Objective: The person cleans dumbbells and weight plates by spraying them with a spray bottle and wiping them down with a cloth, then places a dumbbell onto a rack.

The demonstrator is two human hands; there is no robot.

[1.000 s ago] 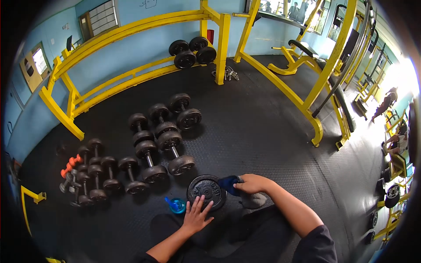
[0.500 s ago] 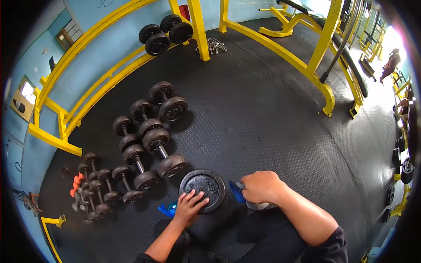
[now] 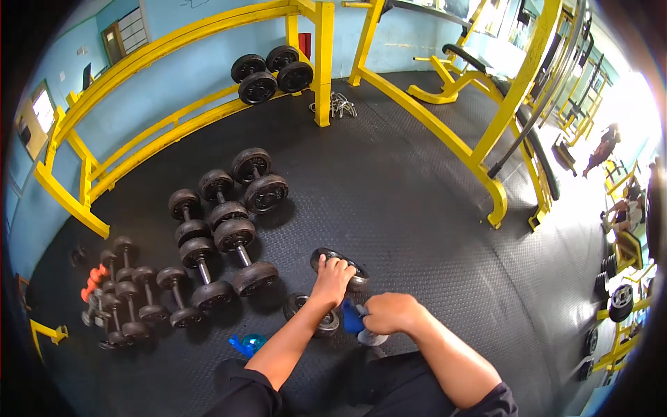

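A black dumbbell point(image 3: 360, 283) is tilted on the rubber floor in front of me, with its other round end point(image 3: 329, 324) lower and nearer to me. My left hand point(image 3: 334, 281) grips the rim of the upper end, fingers curled over it. Just right of the dumbbell, my right hand point(image 3: 393, 313) is closed around a blue and grey cloth-like item point(image 3: 353, 317), whose exact kind I cannot make out. My left forearm partly covers the dumbbell's lower end.
Several dumbbells point(image 3: 256, 278) stand in rows on the left, with small orange ones point(image 3: 94, 279) farthest out. A teal bottle-like object point(image 3: 253, 343) with a blue strap lies by my left knee. Yellow racks point(image 3: 323, 62) and a bench frame point(image 3: 445, 135) stand beyond. A person point(image 3: 603, 149) is far right.
The dumbbell stood on end with its top face upward; now it is tipped over, away from me. My left hand moved forward with it. My right hand shifted slightly left and down.
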